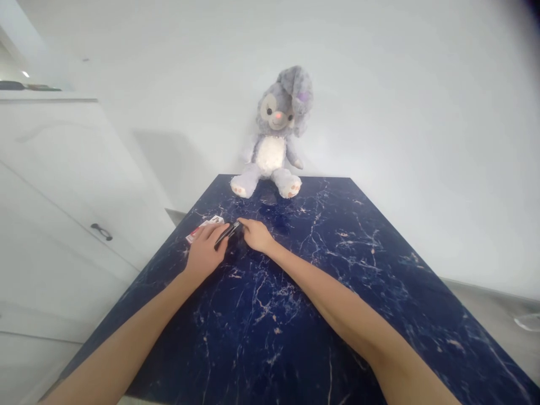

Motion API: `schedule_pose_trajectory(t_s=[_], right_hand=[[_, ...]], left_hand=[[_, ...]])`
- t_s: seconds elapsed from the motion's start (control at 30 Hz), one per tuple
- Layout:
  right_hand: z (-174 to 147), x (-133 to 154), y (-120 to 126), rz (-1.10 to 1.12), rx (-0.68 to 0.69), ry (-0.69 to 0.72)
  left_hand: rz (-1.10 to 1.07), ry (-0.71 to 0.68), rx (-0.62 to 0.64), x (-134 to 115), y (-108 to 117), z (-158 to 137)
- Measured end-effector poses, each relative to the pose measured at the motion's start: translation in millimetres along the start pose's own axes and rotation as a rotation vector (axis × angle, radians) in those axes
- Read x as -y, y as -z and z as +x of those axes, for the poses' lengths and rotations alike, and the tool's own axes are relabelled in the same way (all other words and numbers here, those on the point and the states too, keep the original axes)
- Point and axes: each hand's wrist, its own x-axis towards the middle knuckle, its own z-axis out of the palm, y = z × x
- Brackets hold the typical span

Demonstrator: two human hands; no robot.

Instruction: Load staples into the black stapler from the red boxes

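Over the left part of the dark blue tabletop [278, 320], my left hand [206, 247] grips a slim black object [226, 235] with pale markings or metal near its far end. I cannot make out what kind of thing it is. My right hand [256, 233] is closed at that far end, thumb and fingers pinched against it. Partly under my left hand lies a white and red printed card or packet [217, 220]; the hand covers much of it.
A grey plush rabbit [271, 154] sits at the table's far edge against the white wall [400, 112]. To the left stands a white cabinet [50, 197] with a dark handle [102, 231]. A clear object [528, 322] shows low on the far right, beyond the table.
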Motion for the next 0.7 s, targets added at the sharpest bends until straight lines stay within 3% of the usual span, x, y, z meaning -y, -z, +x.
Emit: schedule_pose_trajectory(t_s=[0.33, 0.7], right_hand=[[-1.7, 2.2, -3.8, -0.051, 0.007, -0.100], [-4.0, 6.5, -6.5, -0.123, -0.066, -0.126]], left_hand=[[-0.023, 0.028, 0.052, 7.5, -2.6, 1.3], [-0.028, 0.035, -0.003, 6.4, -3.0, 3.0]])
